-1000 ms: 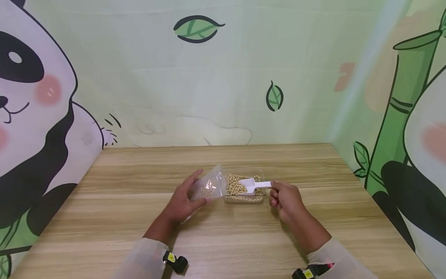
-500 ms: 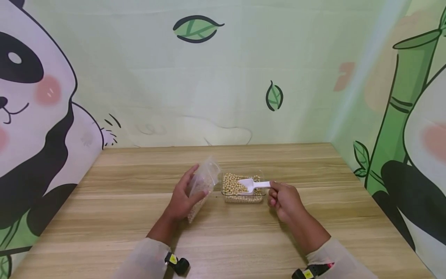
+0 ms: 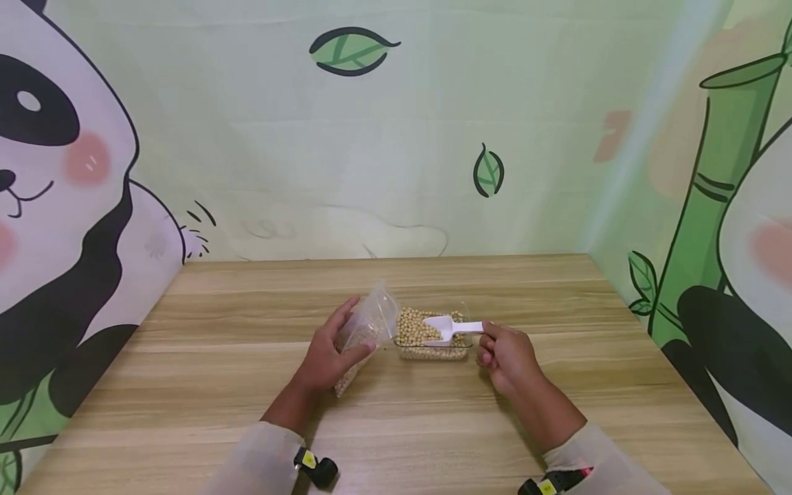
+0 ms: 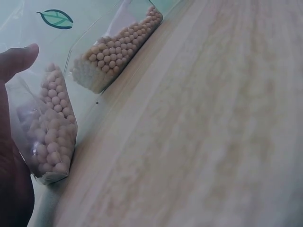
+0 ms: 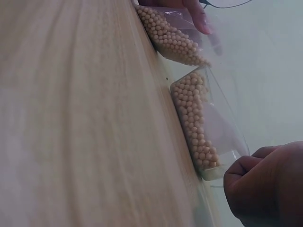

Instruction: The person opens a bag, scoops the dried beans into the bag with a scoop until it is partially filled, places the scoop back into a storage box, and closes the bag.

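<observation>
My left hand [image 3: 324, 357] holds a clear plastic bag [image 3: 379, 313] partly filled with round soybeans, thumb across its near face and fingers on the far side. The bag leans on the table, its upper end beside the left end of a clear rectangular container [image 3: 433, 353]. Soybeans [image 3: 411, 326] fill much of that container. A white scoop [image 3: 439, 330] lies among them, and my right hand [image 3: 510, 354] pinches the end of its handle. In the left wrist view, the beans in the bag [image 4: 52, 137] gather toward its bottom.
Everything stands on a light wooden table [image 3: 247, 302]. Behind it hangs a pale green backdrop [image 3: 396, 137] printed with leaves, pandas and bamboo. A small dark speck [image 4: 97, 102] lies on the table between bag and container.
The bag has swung from lying over toward the container to a more upright lean, then its top has shifted slightly right again. My right hand and the scoop have barely moved.
</observation>
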The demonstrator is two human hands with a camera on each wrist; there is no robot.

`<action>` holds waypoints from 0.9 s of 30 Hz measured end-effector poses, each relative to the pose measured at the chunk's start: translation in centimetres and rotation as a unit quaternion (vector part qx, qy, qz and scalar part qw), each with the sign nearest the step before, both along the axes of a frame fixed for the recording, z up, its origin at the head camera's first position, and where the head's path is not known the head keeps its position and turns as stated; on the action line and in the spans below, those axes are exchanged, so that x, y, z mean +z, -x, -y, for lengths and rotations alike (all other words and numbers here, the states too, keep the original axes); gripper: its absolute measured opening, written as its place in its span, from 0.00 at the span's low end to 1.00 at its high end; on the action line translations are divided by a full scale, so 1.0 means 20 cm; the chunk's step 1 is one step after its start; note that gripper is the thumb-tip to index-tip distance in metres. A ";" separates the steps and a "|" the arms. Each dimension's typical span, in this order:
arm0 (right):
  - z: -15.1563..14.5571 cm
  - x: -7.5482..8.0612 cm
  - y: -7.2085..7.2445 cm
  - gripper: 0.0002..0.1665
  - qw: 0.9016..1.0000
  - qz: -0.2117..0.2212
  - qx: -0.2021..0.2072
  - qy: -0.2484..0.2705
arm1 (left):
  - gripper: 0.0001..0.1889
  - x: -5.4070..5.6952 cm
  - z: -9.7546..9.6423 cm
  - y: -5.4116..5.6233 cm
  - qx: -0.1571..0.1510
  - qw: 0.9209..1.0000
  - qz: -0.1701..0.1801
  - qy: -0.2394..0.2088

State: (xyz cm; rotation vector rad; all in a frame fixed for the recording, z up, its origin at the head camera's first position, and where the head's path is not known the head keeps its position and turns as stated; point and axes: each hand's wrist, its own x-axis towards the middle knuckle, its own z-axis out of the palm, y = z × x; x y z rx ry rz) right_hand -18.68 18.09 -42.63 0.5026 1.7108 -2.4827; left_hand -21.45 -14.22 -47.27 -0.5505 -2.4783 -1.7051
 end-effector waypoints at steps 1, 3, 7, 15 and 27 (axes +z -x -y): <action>0.00 0.00 0.00 0.18 1.000 0.001 -0.002 0.001 | 0.47 0.00 0.00 0.00 0.001 1.000 -0.003 0.003; 0.00 0.00 0.00 0.18 1.000 0.001 -0.005 0.002 | 0.46 0.00 0.00 0.00 0.005 1.000 -0.013 0.012; -0.01 0.00 0.00 0.17 1.000 -0.001 -0.017 0.007 | 0.42 -0.02 0.00 0.01 0.007 0.999 -0.041 0.030; -0.01 0.00 0.01 0.15 0.998 -0.007 -0.058 0.019 | 0.40 -0.02 0.01 0.01 -0.002 0.997 -0.068 0.041; -0.02 0.02 0.01 0.18 0.992 -0.014 -0.114 0.048 | 0.40 -0.01 0.00 0.00 -0.009 0.995 -0.087 0.056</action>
